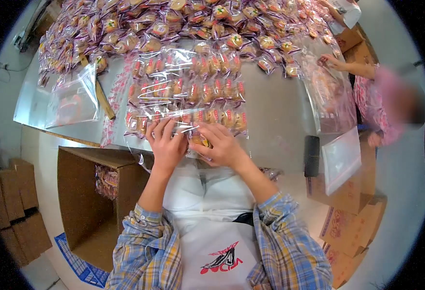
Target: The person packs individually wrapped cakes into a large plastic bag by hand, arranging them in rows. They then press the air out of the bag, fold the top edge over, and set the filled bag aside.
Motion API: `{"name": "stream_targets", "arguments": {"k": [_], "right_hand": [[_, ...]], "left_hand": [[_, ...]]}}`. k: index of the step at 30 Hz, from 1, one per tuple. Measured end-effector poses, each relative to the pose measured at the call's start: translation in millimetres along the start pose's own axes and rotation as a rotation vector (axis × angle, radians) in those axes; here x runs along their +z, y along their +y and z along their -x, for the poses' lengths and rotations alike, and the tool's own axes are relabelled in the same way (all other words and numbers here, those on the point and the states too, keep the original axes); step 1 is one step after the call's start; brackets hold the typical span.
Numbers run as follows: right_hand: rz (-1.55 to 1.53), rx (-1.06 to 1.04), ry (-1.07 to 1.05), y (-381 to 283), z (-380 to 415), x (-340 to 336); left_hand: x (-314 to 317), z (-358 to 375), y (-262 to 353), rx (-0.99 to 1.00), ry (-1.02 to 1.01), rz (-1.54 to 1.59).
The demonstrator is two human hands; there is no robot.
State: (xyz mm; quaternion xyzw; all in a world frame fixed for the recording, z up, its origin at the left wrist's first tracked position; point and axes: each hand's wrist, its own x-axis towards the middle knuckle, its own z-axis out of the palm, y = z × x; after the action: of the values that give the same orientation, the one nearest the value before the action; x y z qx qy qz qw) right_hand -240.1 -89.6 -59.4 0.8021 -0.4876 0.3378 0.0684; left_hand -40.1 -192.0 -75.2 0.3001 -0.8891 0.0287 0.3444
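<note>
In front of me on the table lies a large clear plastic bag [186, 100] with small wrapped pastries in neat rows inside it. My left hand [166, 142] is at the bag's near edge, its fingers bent down onto the plastic film. My right hand [222, 145] is closed round a wrapped pastry [200, 140] at the same near edge, close to my left hand. The pastry lies between thumb and fingers, partly covered by them. Glare on the plastic hides where the film ends.
A large pile of wrapped pastries [173, 24] covers the table's far side. At left lie flat clear bags [74, 99] and a wooden strip [103, 99]. An open cardboard box [89, 193] stands below. At right, a co-worker's hand [333, 63] touches another filled bag [323, 92].
</note>
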Motion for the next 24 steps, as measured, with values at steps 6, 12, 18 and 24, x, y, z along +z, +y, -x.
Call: {"name": "stream_targets", "arguments": {"k": [6,12,18,24], "right_hand": [[-0.098,0.021,0.187,-7,-11,9],[0.053,0.015,0.100,2,-11,13],[0.103,0.108,0.180,2,-8,18],[0.109,0.156,0.138,-3,-15,15]], "left_hand": [[5,-1,3,-0.082,0.063,0.084],[10,2,-1,-0.036,0.112,0.082],[6,-3,2,-0.095,0.137,0.049],[3,-5,2,-0.111,0.158,0.018]]}}
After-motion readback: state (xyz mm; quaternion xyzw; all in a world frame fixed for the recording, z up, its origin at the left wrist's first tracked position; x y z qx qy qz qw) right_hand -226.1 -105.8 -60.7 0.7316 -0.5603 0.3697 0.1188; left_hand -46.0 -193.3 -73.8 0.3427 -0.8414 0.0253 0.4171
